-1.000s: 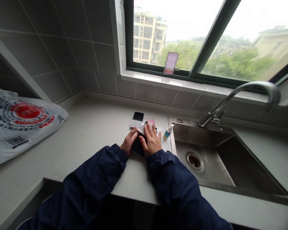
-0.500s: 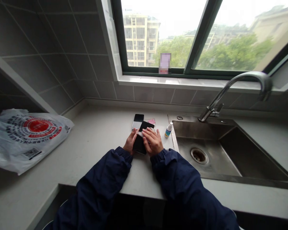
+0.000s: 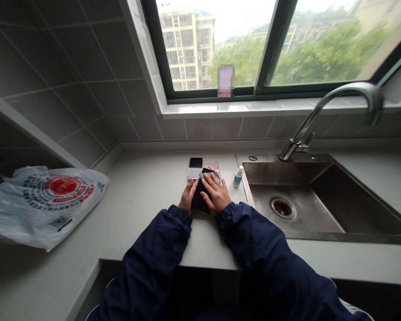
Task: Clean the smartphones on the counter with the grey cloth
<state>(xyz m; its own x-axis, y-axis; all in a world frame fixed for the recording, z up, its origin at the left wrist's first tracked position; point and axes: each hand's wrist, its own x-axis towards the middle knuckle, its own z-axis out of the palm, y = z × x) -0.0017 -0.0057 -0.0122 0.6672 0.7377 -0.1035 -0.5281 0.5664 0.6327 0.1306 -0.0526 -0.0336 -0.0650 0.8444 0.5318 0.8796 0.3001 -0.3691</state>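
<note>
Narrow grip of the left hand (image 3: 188,197) on the left edge of a black phone (image 3: 198,198), fingers curled against its side. Right hand (image 3: 217,194) spread across the phone's right side, fingertips (image 3: 210,177) pressing a pale cloth (image 3: 205,175) against the black face, most of the cloth hidden under them. Phone held between the two hands, its near end low on the surface (image 3: 137,200).

Left sleeve (image 3: 153,263) and right sleeve (image 3: 254,249), both navy, gathered at the wrists just behind the hands.

All of this just left of the stainless steel sink (image 3: 287,196). Farther from the sink and just beyond the hands, a second phone (image 3: 195,168), black and silver, lying flat. Between that phone and the sink, a clear phone case (image 3: 212,166) with a pink patch, its near part under the black phone. Right beside the sink's left rim, a small white spray bottle (image 3: 238,176) with a blue label, upright.

Chrome gooseneck faucet (image 3: 321,103) arching above the sink's back edge, and a drain (image 3: 282,207) in its basin. Well left of the sink, a crumpled white plastic bag (image 3: 43,205) with red circular print. Behind the sink, a grey tile wall (image 3: 87,111) and a green-framed window (image 3: 274,44), with trees and apartment blocks outside.
</note>
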